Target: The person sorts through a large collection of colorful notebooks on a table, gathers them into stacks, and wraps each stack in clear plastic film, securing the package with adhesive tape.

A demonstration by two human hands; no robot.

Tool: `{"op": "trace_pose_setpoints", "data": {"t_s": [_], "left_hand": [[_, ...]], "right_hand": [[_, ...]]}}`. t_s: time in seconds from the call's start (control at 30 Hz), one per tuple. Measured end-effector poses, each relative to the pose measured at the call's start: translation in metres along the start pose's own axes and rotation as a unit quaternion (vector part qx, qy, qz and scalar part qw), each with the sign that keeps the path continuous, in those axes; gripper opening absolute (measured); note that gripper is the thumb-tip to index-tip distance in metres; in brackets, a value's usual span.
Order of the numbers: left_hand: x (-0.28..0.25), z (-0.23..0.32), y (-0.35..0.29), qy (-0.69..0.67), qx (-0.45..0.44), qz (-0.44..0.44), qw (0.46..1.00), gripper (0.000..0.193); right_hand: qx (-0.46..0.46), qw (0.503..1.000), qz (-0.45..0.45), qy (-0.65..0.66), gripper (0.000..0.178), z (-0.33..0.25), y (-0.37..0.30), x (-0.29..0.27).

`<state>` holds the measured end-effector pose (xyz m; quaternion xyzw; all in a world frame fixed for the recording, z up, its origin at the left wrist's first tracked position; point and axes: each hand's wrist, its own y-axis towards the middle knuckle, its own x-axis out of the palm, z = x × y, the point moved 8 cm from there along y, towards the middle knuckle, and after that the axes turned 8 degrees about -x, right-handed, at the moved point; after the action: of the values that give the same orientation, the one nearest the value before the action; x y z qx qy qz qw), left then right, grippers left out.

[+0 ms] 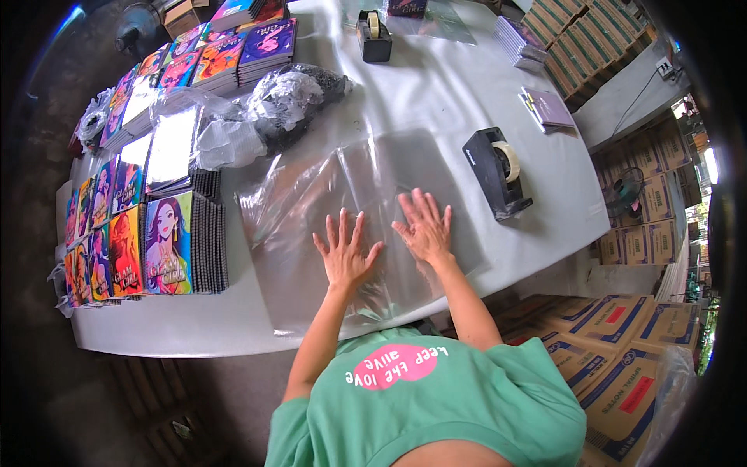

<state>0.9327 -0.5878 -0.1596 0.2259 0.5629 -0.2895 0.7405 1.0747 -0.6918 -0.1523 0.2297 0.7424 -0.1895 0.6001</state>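
A clear plastic sheet [342, 226] is shown spread flat on the white table [436, 93], with its near edge reaching the table edge closest to the person. Both hands are laid palm down on the sheet with fingers spread and nothing gripped: the left hand [345, 253] is placed near the middle of the sheet, and the right hand [424, 227] is pressed just beside it, slightly farther from the person; the two hands are seen close together but not touching. To the right of the sheet, just past its edge, a black tape dispenser [496, 173] is stood with a roll of tape mounted on it. Left of the sheet, stacks of spiral notebooks [167, 243] with colourful illustrated covers are ranged along the table's left side, the nearest stack lying just beside the sheet. Beyond the sheet's far left corner, crumpled plastic bags [276, 105] are heaped, partly touching the notebook stacks. Well beyond the sheet, near the far end of the table, a second tape dispenser [374, 36] is seen. Off the table, to the right of the sheet and lower, cardboard cartons [622, 381] are stacked on the floor.
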Motion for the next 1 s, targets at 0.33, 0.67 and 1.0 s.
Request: {"op": "trace_pose_setpoints", "data": {"t_s": [0.33,0.67,1.0], "left_hand": [[-0.014,0.003,-0.005,-0.021,0.033,0.000,0.999,0.079],[-0.023,0.017,-0.098,0.046,0.243,-0.070,0.966,0.081],[-0.017,-0.010,-0.090,0.027,0.201,-0.112,0.973,0.064]], "right_hand": [[0.026,0.926,0.370,-0.071,0.071,0.117,-0.081,-0.109],[0.289,0.845,0.337,0.299,0.080,0.203,-0.078,-0.094],[0.361,0.848,0.368,0.125,0.072,0.088,-0.103,-0.083]]}}
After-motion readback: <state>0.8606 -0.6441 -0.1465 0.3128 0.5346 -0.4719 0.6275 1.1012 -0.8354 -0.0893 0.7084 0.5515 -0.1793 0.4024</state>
